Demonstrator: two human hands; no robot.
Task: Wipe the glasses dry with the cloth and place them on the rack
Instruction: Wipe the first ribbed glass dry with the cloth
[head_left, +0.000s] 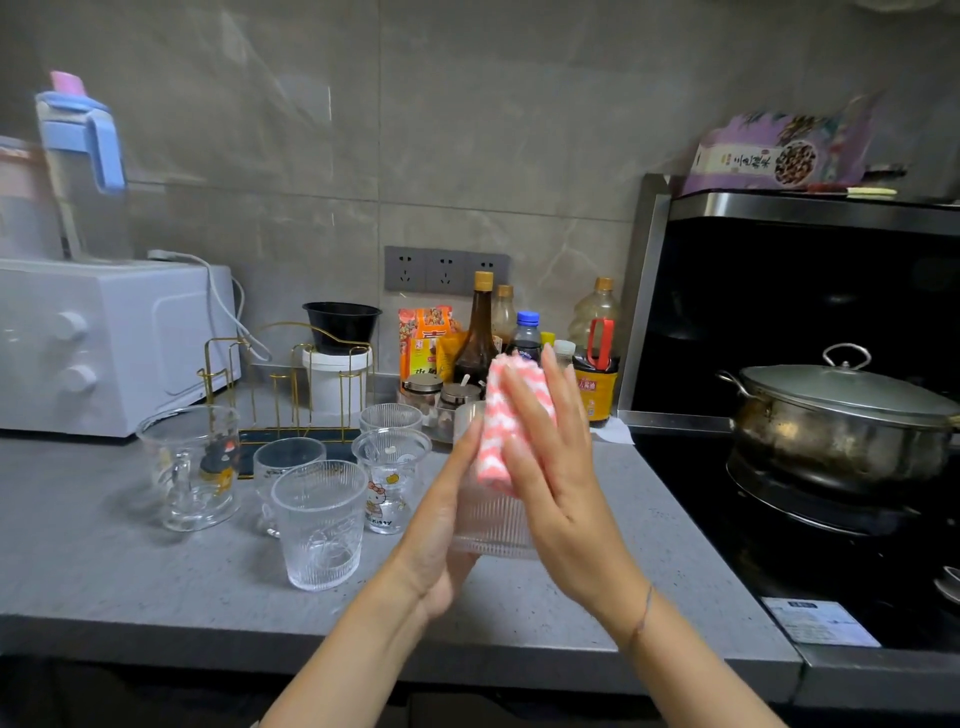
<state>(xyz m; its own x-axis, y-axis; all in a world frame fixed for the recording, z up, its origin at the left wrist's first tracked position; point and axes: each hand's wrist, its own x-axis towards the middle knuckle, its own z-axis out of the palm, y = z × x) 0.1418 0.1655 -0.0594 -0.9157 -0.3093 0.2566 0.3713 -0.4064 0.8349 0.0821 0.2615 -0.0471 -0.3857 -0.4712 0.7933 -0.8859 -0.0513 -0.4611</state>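
Ribbed glass (491, 525) held above the countertop (104, 561) between left hand (441, 519), fingers straight along its wall, and right hand (556, 467), fingers flat together pressing the pink-white cloth (498, 431); best to rotate glass, wiping rim to base.

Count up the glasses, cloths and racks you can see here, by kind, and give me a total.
Glasses: 6
Cloth: 1
Rack: 1
Total: 8
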